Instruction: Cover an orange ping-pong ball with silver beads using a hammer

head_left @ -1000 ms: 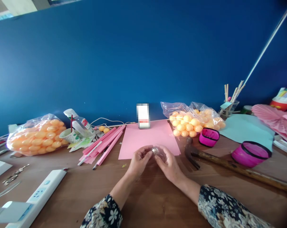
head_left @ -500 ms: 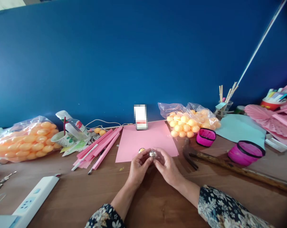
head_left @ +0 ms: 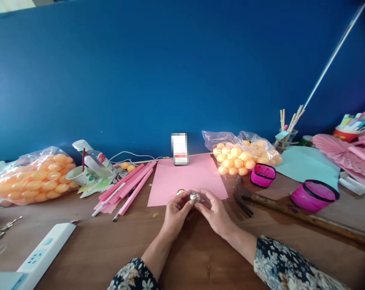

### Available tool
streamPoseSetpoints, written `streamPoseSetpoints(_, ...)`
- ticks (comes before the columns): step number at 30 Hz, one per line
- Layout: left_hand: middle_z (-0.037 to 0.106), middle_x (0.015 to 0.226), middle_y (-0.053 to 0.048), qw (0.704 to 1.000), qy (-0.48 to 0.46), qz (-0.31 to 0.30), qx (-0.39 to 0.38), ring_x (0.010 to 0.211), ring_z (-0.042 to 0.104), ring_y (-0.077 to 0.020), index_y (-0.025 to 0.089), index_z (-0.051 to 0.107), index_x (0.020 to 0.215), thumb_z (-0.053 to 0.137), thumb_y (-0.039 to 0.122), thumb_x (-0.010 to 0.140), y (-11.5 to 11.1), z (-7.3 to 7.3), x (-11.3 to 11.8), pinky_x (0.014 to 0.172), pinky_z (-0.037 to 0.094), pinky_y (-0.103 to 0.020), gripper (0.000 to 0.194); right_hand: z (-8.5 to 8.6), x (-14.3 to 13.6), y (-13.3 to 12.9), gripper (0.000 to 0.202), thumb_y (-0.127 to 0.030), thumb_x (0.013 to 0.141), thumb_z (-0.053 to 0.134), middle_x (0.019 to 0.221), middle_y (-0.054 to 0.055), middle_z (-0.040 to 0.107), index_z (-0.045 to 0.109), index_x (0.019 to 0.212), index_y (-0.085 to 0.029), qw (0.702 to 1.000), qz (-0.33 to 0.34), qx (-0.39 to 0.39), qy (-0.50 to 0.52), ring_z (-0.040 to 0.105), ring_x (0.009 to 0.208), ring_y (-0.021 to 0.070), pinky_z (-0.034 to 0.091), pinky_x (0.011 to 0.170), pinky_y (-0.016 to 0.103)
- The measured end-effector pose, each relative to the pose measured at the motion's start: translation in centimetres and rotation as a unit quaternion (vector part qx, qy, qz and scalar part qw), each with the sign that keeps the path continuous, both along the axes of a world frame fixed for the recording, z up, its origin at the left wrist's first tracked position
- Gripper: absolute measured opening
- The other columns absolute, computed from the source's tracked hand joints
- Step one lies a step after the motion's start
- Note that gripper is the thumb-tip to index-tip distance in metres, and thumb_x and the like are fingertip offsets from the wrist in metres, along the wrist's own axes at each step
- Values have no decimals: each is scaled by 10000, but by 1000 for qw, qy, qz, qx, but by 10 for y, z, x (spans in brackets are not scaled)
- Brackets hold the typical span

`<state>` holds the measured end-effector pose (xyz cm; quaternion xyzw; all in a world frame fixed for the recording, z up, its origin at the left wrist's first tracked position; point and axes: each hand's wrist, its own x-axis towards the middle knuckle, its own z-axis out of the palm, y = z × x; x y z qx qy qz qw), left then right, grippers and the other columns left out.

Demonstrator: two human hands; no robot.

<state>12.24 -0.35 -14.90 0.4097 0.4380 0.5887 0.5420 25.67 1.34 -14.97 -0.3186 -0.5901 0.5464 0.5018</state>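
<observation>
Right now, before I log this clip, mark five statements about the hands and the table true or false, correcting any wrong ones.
1. The left hand and right hand both have fingers on a small silvery ball. True.
2. The hammer lies left of the pink sheet. False: the hammer lies to its right.
3. The pink strips lie left of the pink sheet. True.
4. The smaller magenta container sits inside the larger magenta container. False: they stand apart.
5. The power strip is left of both hands. True.
</observation>
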Motion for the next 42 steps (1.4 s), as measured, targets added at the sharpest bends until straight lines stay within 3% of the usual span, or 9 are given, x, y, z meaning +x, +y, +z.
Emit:
streamPoseSetpoints(8, 675, 923, -70, 1000, -22, 2, 3, 866, 631, -179, 156, 620, 948, 665, 239, 695, 0, -1, 0, 818, 486, -319, 270, -4, 0, 0, 347, -132, 755, 555, 1150, 48, 575, 511, 1089, -214, 999, -4, 5, -46, 533, 1089, 198, 448, 944, 354)
streamPoseSetpoints(16, 669, 957, -99, 999, 30, -13, 3, 890, 626, -201, 141, 607, 1014, 637, 263, 722, 1, -1, -2, 832, 481, -342, 318, -2, 3, 1, 337, -168, 781, 553, 1124, 49, 582, 488, 1107, -225, 998, 48, -13, -34, 588, 992, 180, 497, 873, 336)
streamPoseSetpoints(22, 674, 839, -70, 999, 36, 5, -14, 783, 638, -170, 132, 623, 937, 631, 288, 723, 0, -2, -2, 744, 503, -289, 265, 2, 6, 1, 333, -186, 765, 580, 1117, 53, 580, 514, 1090, -219, 997, 62, -5, -55, 574, 1013, 190, 492, 876, 347)
streamPoseSetpoints(31, 657, 873, -58, 995, 102, -13, -1, 828, 623, -189, 164, 616, 930, 563, 321, 770, 1, -1, -2, 740, 496, -304, 231, -2, 9, 4, 329, -194, 749, 595, 1075, 44, 592, 528, 1071, -217, 990, 18, 35, -136, 558, 1014, 196, 481, 870, 355)
streamPoseSetpoints(38, 657, 908, -82, 999, 33, 20, -10, 810, 623, -180, 142, 603, 945, 628, 292, 720, 1, -3, -3, 739, 489, -300, 272, 0, 6, 0, 386, -204, 744, 612, 1124, 51, 576, 501, 1114, -226, 997, 34, 12, -73, 572, 1007, 189, 510, 833, 317)
streamPoseSetpoints(42, 656, 912, -81, 1000, -13, 12, -11, 822, 620, -173, 141, 599, 961, 654, 253, 700, 1, -3, -3, 757, 484, -301, 289, 3, 7, 0, 320, -220, 768, 593, 1064, 48, 605, 533, 1082, -220, 998, 23, 7, -66, 588, 973, 191, 509, 834, 328)
